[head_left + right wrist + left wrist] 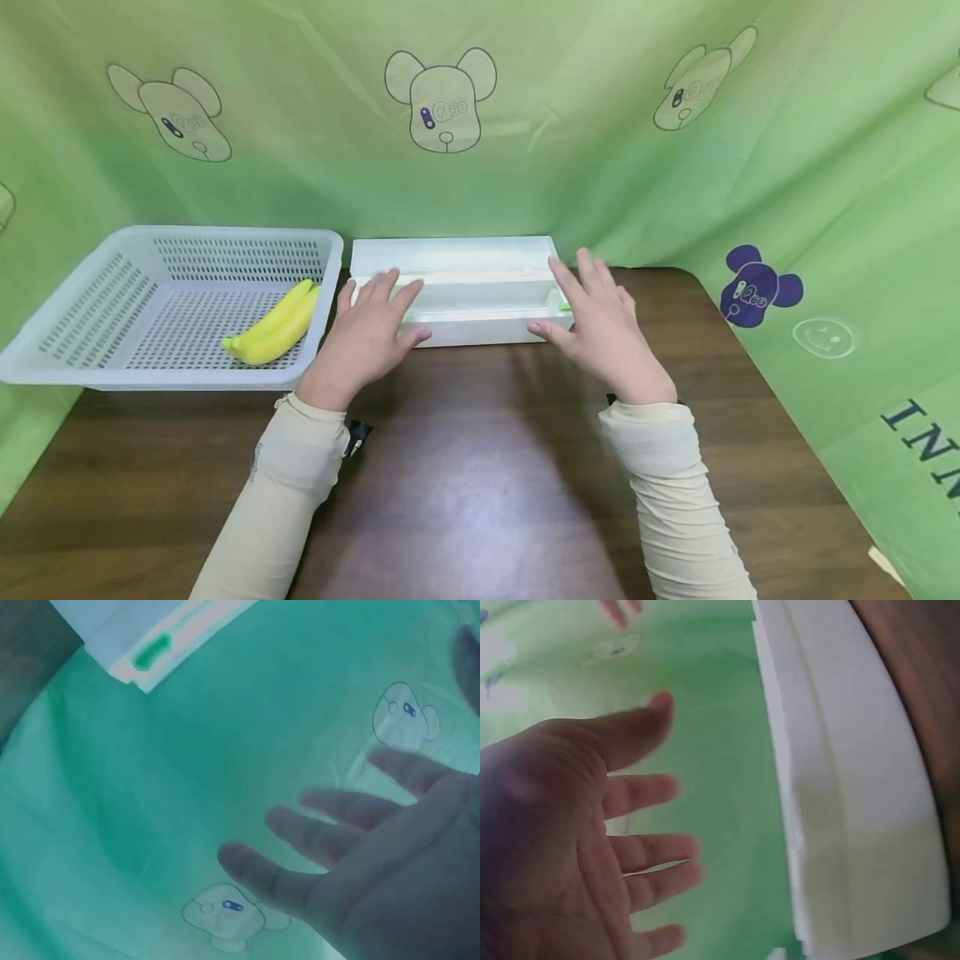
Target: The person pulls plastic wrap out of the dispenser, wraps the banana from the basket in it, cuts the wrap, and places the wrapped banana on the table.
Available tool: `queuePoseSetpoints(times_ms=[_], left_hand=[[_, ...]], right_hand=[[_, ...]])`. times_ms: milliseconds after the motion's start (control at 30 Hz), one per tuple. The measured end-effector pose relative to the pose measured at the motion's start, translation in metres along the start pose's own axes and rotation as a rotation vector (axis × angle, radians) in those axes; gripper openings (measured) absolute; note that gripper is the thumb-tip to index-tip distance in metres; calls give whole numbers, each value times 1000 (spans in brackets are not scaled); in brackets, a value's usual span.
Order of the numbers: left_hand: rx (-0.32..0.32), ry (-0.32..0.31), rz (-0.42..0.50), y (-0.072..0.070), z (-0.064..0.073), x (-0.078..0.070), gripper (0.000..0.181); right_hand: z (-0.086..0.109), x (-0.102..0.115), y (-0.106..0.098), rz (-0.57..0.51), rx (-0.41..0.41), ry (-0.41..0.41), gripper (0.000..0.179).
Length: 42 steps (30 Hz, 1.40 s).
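A long white box (480,329) stands at the back of the table with its lid (453,252) raised behind it. A small green piece (565,307) shows at its right end, and also as a green patch (153,652) in the right wrist view. My left hand (369,333) hovers by the box's left end, fingers spread and holding nothing. By the right end is my right hand (602,329), its fingers likewise spread and grasping nothing. Both wrist views show a gap between hand and box. The box's inside is only partly visible.
A pale plastic basket (180,379) with perforated sides stands left of the box, holding yellow bananas (277,327). A green printed curtain (450,192) hangs behind and to the right of the brown wooden table (480,483).
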State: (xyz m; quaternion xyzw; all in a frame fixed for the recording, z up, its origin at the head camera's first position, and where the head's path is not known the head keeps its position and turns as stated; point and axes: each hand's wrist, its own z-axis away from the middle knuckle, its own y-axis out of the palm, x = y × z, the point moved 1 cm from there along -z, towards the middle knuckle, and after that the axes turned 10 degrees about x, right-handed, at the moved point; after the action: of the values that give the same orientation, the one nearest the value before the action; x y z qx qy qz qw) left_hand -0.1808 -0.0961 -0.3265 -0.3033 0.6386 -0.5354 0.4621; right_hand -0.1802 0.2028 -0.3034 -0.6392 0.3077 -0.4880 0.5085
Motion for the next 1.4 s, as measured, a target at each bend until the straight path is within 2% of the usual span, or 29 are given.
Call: queuePoseSetpoints(times_ms=[133, 333, 433, 633, 1067, 1400], left_hand=[[49, -42, 13, 5, -5, 10, 50], [-15, -69, -56, 13, -15, 21, 19], [-11, -78, -76, 16, -20, 23, 9], [38, -86, -80, 21, -23, 26, 11], [23, -102, 4, 23, -32, 40, 14], [7, -118, 1, 22, -43, 43, 20]], right_hand=[[-7, -4, 13, 38, 47, -20, 63], [-23, -11, 33, 48, 43, -58, 52], [-33, -16, 40, 45, 62, -60, 48], [-45, -21, 46, 91, 103, -52, 35], [-62, -29, 52, 78, 8, -135, 10], [-69, -38, 54, 4, 22, -141, 7]])
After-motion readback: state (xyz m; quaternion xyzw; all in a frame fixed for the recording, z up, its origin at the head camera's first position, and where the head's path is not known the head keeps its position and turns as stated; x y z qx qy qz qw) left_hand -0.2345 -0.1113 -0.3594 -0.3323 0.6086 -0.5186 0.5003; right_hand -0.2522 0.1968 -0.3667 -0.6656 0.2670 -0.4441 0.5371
